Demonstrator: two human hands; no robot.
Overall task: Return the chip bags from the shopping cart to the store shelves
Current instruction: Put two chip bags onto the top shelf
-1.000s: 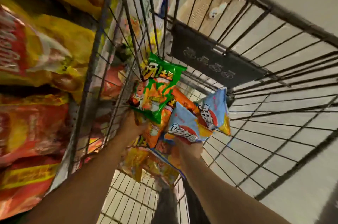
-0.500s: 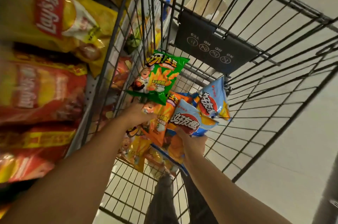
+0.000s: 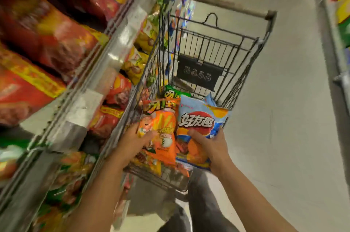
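My left hand [image 3: 135, 141] grips an orange chip bag [image 3: 162, 127] over the near end of the wire shopping cart [image 3: 246, 57]. A green chip bag [image 3: 173, 93] shows just behind the orange one; which hand holds it I cannot tell. My right hand [image 3: 212, 145] holds a light blue chip bag [image 3: 198, 118] with a red logo, thumb on its front; another blue bag's edge [image 3: 210, 99] peeks behind it. More orange and yellow bags [image 3: 151, 163] lie low in the cart under my hands. The store shelves [image 3: 106, 72] run along the left.
The shelves on the left are packed with red, yellow and orange chip bags [image 3: 47, 29]. A black sign panel [image 3: 198, 71] hangs on the cart's far end below its handle [image 3: 223, 4]. Grey floor lies to the right, with another shelf unit [image 3: 339, 23] at the far right.
Both hands have lifted the bags higher, above the cart's rim. The view has pulled back and up, so the whole cart and the shelf edge now show.
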